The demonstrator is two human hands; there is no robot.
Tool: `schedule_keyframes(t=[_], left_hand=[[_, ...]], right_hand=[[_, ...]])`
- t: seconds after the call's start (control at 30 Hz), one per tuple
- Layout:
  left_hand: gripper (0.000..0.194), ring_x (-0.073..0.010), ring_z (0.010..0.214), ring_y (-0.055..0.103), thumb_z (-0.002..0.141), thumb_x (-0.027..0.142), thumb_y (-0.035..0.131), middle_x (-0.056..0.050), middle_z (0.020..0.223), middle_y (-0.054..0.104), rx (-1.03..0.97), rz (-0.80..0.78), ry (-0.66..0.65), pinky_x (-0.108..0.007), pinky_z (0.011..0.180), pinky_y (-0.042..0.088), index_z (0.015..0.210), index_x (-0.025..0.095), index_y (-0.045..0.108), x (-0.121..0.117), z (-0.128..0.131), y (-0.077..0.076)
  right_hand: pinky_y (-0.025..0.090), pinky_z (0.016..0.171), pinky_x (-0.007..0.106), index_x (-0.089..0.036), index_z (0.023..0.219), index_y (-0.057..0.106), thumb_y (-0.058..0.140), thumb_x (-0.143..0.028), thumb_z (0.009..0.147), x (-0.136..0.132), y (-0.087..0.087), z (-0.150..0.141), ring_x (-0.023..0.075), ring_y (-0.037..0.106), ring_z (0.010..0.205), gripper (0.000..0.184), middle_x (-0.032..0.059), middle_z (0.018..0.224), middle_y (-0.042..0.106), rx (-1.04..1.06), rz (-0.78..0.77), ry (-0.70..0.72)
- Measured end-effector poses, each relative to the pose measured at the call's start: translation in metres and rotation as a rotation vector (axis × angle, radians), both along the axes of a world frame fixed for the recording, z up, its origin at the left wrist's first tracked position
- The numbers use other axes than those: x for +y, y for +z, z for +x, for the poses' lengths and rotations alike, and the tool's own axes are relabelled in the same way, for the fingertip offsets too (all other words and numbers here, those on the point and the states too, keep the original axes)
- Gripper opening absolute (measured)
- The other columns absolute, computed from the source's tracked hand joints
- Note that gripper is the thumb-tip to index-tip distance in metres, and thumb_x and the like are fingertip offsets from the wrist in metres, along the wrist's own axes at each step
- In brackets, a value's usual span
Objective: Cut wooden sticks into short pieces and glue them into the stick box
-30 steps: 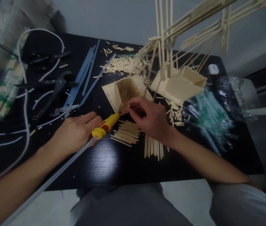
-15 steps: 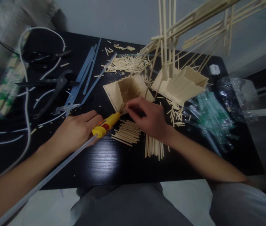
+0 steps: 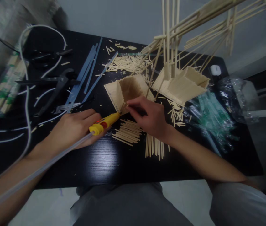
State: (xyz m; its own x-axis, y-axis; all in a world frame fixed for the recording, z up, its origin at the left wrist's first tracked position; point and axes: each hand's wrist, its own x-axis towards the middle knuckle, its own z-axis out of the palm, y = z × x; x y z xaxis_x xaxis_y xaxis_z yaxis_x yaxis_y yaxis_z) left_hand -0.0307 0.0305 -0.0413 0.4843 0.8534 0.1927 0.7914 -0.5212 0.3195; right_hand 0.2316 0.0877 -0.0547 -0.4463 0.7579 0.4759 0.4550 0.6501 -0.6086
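My left hand (image 3: 78,127) is wrapped round a yellow hot glue gun (image 3: 106,123), with a long clear glue stick (image 3: 59,160) running out of its back. The gun's nozzle points at the near corner of a box-like piece made of thin wooden sticks (image 3: 129,89). At that same corner my right hand (image 3: 149,116) pinches with thumb and forefinger; a thin stick seems to be between the fingertips, hard to make out. Just below lie a row of short cut sticks (image 3: 128,132) and a bundle of longer sticks (image 3: 155,147).
A second stick-built box (image 3: 186,83) stands at right beneath a tall stick frame (image 3: 168,37). Pliers (image 3: 57,88), a white cable (image 3: 27,110) and bluish strips (image 3: 82,75) lie left. Stick offcuts (image 3: 128,63) are heaped behind; clear plastic wrappers (image 3: 214,113) lie right.
The glue gun's rear has shifted slightly left and its body has rolled a little, with its tip staying by the box corner. My right hand has barely moved.
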Motion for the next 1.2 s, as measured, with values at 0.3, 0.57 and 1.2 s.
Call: schedule_keyframes(t=[0.3,0.57,1.2], left_hand=[[0.032,-0.0127,0.062,0.061,0.101,0.048,0.052,0.000,0.076,0.063,0.072,0.060,-0.029,-0.028,0.051,0.040,0.085,0.022,0.061,-0.0010,-0.0008,0.0004],[0.025,-0.0126,0.065,0.061,0.101,0.043,0.056,0.000,0.080,0.064,0.028,0.099,-0.049,-0.028,0.053,0.040,0.090,0.021,0.062,-0.0014,-0.0026,-0.0014],[0.022,-0.0159,0.064,0.063,0.101,0.045,0.053,-0.001,0.081,0.063,0.049,0.088,-0.022,-0.032,0.051,0.039,0.092,0.024,0.056,-0.0027,-0.0017,-0.0046]], right_hand=[[0.062,0.080,0.025,-0.020,0.104,0.070,0.065,-0.017,0.099,0.0038,-0.0049,-0.0018,0.0139,0.077,0.082,0.008,0.0011,0.093,0.080,0.127,0.059,0.052],[0.062,0.077,0.025,-0.022,0.103,0.069,0.067,-0.017,0.098,0.0055,-0.0062,-0.0030,0.0140,0.077,0.079,0.007,0.0000,0.091,0.079,0.140,0.087,0.053],[0.060,0.076,0.022,-0.020,0.101,0.073,0.066,-0.015,0.099,0.0072,-0.0055,-0.0023,0.0133,0.077,0.080,0.008,0.0007,0.093,0.081,0.101,0.208,0.067]])
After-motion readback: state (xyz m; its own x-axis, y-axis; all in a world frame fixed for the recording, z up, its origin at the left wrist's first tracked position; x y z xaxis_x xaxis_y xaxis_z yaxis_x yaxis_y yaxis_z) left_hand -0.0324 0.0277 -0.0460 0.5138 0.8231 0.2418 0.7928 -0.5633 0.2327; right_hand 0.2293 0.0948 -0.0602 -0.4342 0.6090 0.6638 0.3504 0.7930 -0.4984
